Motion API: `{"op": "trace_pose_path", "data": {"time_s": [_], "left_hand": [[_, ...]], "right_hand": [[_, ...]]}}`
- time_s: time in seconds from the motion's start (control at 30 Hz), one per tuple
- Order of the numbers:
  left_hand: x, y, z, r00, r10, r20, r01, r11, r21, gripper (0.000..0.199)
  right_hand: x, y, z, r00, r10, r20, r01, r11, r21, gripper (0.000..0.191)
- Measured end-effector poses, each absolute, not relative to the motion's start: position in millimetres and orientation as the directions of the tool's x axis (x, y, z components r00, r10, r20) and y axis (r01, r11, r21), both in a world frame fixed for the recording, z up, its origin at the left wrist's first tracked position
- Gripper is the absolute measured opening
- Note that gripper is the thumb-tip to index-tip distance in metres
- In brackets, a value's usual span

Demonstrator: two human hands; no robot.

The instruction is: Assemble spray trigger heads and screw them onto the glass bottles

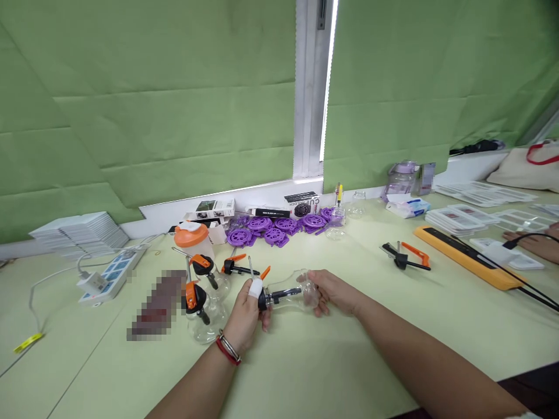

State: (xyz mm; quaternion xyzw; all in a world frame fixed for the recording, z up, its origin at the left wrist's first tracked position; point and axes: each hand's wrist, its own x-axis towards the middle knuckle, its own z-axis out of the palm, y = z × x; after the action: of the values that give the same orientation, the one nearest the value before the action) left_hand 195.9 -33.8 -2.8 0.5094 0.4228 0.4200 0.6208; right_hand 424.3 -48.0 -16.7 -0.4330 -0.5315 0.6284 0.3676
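Lying on its side between my hands is a clear glass bottle (301,285) with a black and orange lid; a dark tube runs inside it. My left hand (245,314), with white wrapping on the thumb, is closed around the lid end. The fingers of my right hand (334,293) grip the rounded base. Left of my left hand stand two similar bottles, a front bottle (205,329) and a rear bottle (222,282), both with black and orange lids. Behind the held bottle rests a loose lid (238,267), and another loose lid (400,257) lies to the right.
Purple plastic parts (276,233) and small boxes (216,208) line the wall. An orange-lidded container (192,237) stands at left, near a white power strip (116,276). At right are a yellow power strip (463,259), white cards (458,218) and another person's hand (535,244).
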Motion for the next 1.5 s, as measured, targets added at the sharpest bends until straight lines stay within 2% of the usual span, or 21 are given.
{"op": "trace_pose_path", "data": {"time_s": [0.07, 0.17, 0.23, 0.3, 0.37, 0.43, 0.47, 0.53, 0.63, 0.7, 0.77, 0.83, 0.9, 1.0, 1.07, 1.2, 1.27, 1.33, 1.43, 1.5], "left_hand": [[195.3, -33.4, -3.0, 0.294, 0.951, -0.096, -0.088, 0.127, 0.988, 0.041], [193.8, -31.8, -3.7, 0.273, 0.958, -0.092, -0.099, 0.124, 0.987, 0.041], [193.7, -31.6, -3.8, 0.259, 0.962, -0.088, -0.105, 0.118, 0.987, 0.042], [194.4, -32.8, -3.4, 0.257, 0.963, -0.086, -0.097, 0.114, 0.989, 0.043], [195.3, -34.2, -3.0, 0.262, 0.96, -0.1, -0.086, 0.127, 0.988, 0.043], [195.4, -34.8, -3.0, 0.261, 0.958, -0.119, -0.087, 0.147, 0.985, 0.042], [195.1, -34.5, -3.3, 0.26, 0.958, -0.122, -0.092, 0.15, 0.984, 0.042], [194.4, -33.5, -4.2, 0.257, 0.96, -0.114, -0.105, 0.145, 0.984, 0.042], [194.2, -32.7, -4.5, 0.246, 0.962, -0.116, -0.108, 0.146, 0.983, 0.044], [194.7, -33.7, -2.6, 0.232, 0.966, -0.111, -0.08, 0.133, 0.988, 0.043], [195.1, -35.1, 1.1, 0.224, 0.97, -0.095, -0.022, 0.102, 0.995, 0.042], [194.9, -35.9, 4.7, 0.227, 0.97, -0.088, 0.028, 0.083, 0.996, 0.041], [194.1, -35.3, 6.5, 0.224, 0.97, -0.093, 0.032, 0.088, 0.996, 0.041], [193.1, -33.3, 5.1, 0.201, 0.975, -0.098, -0.04, 0.108, 0.993, 0.043], [193.3, -33.1, 3.2, 0.196, 0.976, -0.094, -0.062, 0.108, 0.992, 0.044], [194.9, -35.7, 2.2, 0.186, 0.981, -0.056, -0.012, 0.06, 0.998, 0.038], [195.3, -36.3, 3.3, 0.183, 0.982, -0.051, 0.0, 0.052, 0.999, 0.037], [195.3, -35.9, 4.5, 0.192, 0.979, -0.061, -0.001, 0.063, 0.998, 0.038], [195.6, -35.6, 5.8, 0.199, 0.976, -0.091, -0.015, 0.095, 0.995, 0.041], [196.7, -36.5, 6.2, 0.187, 0.974, -0.125, -0.009, 0.129, 0.992, 0.042]], "right_hand": [[424.5, -46.8, -18.0, -0.345, 0.92, -0.188, 0.022, -0.192, -0.981, 0.07], [428.0, -49.6, -10.4, -0.359, 0.933, -0.034, -0.03, -0.048, -0.998, 0.062], [429.2, -51.7, -5.8, -0.369, 0.928, 0.056, -0.057, 0.038, -0.998, 0.074], [427.8, -51.7, -6.3, -0.383, 0.924, 0.018, -0.038, 0.003, -0.999, 0.068], [425.1, -50.1, -9.9, -0.377, 0.921, -0.1, 0.007, -0.105, -0.994, 0.059], [423.3, -49.0, -11.8, -0.351, 0.92, -0.174, 0.042, -0.171, -0.984, 0.066], [423.2, -49.3, -11.1, -0.341, 0.925, -0.166, 0.041, -0.162, -0.986, 0.066], [424.2, -51.4, -7.0, -0.349, 0.935, -0.066, 0.027, -0.06, -0.998, 0.067], [424.8, -54.4, -2.7, -0.381, 0.92, 0.09, 0.03, 0.11, -0.993, 0.083], [423.1, -53.7, -5.6, -0.376, 0.925, 0.055, 0.018, 0.067, -0.998, 0.074], [421.1, -51.2, -11.0, -0.38, 0.923, -0.07, -0.004, -0.077, -0.997, 0.067], [420.9, -49.4, -14.0, -0.4, 0.901, -0.168, 0.008, -0.18, -0.984, 0.074], [422.5, -50.2, -11.4, -0.401, 0.905, -0.141, 0.013, -0.148, -0.989, 0.077], [424.6, -54.8, -2.7, -0.401, 0.914, 0.06, -0.027, 0.053, -0.998, 0.079], [423.4, -56.8, -0.6, -0.396, 0.912, 0.104, -0.035, 0.098, -0.995, 0.087], [419.1, -54.0, -8.4, -0.36, 0.93, -0.07, -0.01, -0.079, -0.997, 0.066], [419.1, -52.8, -10.1, -0.372, 0.921, -0.114, 0.01, -0.119, -0.993, 0.065], [420.1, -53.9, -6.9, -0.383, 0.922, -0.056, 0.018, -0.053, -0.998, 0.068], [419.6, -58.3, 0.9, -0.37, 0.92, 0.127, 0.067, 0.163, -0.984, 0.081], [416.9, -59.9, 2.2, -0.362, 0.915, 0.178, 0.101, 0.229, -0.968, 0.078]]}}
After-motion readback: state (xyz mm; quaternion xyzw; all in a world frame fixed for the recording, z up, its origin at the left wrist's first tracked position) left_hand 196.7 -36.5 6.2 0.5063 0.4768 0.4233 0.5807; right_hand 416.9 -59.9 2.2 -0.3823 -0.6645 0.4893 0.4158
